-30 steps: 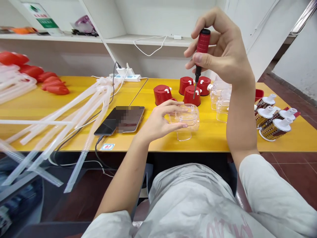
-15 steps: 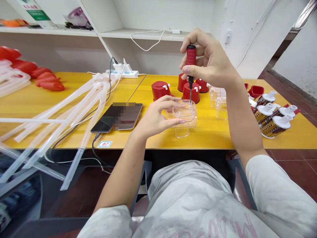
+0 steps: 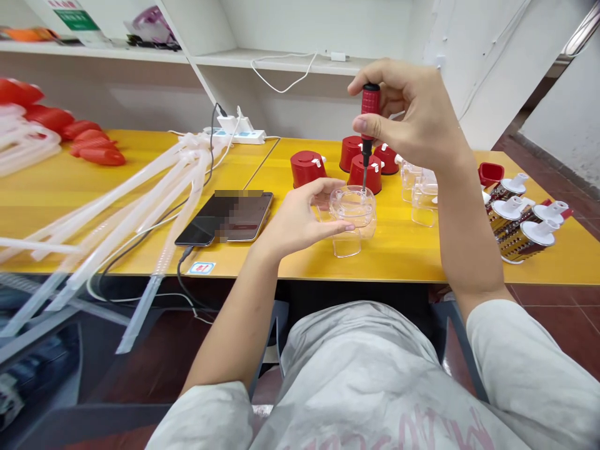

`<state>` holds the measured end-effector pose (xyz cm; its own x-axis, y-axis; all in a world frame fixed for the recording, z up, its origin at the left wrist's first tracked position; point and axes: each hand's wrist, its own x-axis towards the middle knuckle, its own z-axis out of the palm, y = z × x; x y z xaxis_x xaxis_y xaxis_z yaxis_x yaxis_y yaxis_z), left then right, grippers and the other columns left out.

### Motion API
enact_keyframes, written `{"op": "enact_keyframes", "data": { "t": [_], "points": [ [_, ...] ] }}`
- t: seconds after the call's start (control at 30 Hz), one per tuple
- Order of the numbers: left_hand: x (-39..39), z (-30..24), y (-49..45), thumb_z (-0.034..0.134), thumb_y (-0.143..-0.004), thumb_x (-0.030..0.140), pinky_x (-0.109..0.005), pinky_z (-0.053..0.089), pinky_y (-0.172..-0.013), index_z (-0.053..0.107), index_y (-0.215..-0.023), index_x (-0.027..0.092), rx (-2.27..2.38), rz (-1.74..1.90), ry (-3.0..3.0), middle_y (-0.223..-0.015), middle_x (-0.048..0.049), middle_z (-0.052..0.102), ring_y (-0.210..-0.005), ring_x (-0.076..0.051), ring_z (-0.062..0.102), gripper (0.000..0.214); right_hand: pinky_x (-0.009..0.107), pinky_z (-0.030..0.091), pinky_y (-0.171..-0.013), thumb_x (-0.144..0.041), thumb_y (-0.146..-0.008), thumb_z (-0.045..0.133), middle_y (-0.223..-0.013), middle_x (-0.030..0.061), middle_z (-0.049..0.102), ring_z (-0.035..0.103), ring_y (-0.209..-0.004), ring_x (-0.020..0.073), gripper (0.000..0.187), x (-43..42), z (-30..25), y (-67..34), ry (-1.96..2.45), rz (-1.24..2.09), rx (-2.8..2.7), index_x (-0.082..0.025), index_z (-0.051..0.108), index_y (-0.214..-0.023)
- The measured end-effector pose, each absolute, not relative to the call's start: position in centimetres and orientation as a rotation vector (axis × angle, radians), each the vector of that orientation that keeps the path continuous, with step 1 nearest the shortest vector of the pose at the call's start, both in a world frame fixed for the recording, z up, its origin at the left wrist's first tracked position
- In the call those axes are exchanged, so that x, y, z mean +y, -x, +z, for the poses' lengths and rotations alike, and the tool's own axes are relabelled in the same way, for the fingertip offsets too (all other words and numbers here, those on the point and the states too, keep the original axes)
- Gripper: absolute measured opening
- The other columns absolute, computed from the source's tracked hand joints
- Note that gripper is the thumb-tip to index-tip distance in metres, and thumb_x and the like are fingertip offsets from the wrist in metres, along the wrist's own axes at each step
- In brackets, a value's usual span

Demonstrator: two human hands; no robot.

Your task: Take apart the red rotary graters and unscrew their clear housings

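My right hand (image 3: pixel 407 115) is closed around the red handle of a screwdriver (image 3: pixel 370 107), which stands upright with its tip down at the top of a clear plastic housing (image 3: pixel 355 209). That housing rests on the yellow table, and I can see through its walls. My left hand (image 3: pixel 307 219) grips the housing from the left, thumb along the near side and fingers on the far side. Just behind it stand several red cup-shaped parts (image 3: pixel 307 167) with small white tabs. More clear plastic housings (image 3: pixel 424 194) sit behind my right forearm.
Metal grater drums (image 3: pixel 525 240) with white ends stand at the table's right. A phone (image 3: pixel 199 219) and a tablet-like device (image 3: pixel 248 215) lie to the left, near cables and long translucent plastic strips (image 3: pixel 122 250). A power strip (image 3: pixel 253 136) lies at the back, red pieces (image 3: pixel 96 147) far left.
The view has shifted slightly. My right hand's fingers have shifted around the screwdriver handle, and the left fingers have drawn back from over the housing's top. The screwdriver tip stays at the housing.
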<state>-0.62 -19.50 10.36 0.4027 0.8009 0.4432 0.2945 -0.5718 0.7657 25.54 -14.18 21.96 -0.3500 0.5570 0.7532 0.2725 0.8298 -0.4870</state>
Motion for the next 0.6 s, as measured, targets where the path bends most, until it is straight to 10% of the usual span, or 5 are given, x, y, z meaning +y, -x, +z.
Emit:
{"op": "enact_keyframes", "data": {
  "t": [0.27,0.6],
  "points": [
    [-19.1,10.2,0.8,0.116,-0.064,0.066,-0.06,0.067,-0.123,0.084,-0.145,0.019,0.932,1.099,-2.007,-0.153,-0.0203,0.085,-0.132,-0.042,0.084,0.099,0.046,0.068,-0.082,-0.052,-0.079,0.1,-0.107,0.0026,0.089,0.08,-0.094,0.0284,0.052,-14.0,22.3,-26.5,0.467,0.674,-2.139,-0.036,0.081,-0.125],
    [-19.2,10.2,0.6,0.116,-0.065,0.066,-0.06,0.067,-0.123,0.084,-0.145,0.019,0.933,1.111,-2.01,-0.152,-0.0202,0.085,-0.133,-0.042,0.084,0.098,0.044,0.07,-0.085,-0.057,-0.089,0.092,-0.112,-0.0004,0.089,0.078,-0.08,0.0243,0.03,-13.0,21.5,-26.0,0.544,0.373,-1.894,-0.042,0.093,-0.114]
  ]
}}
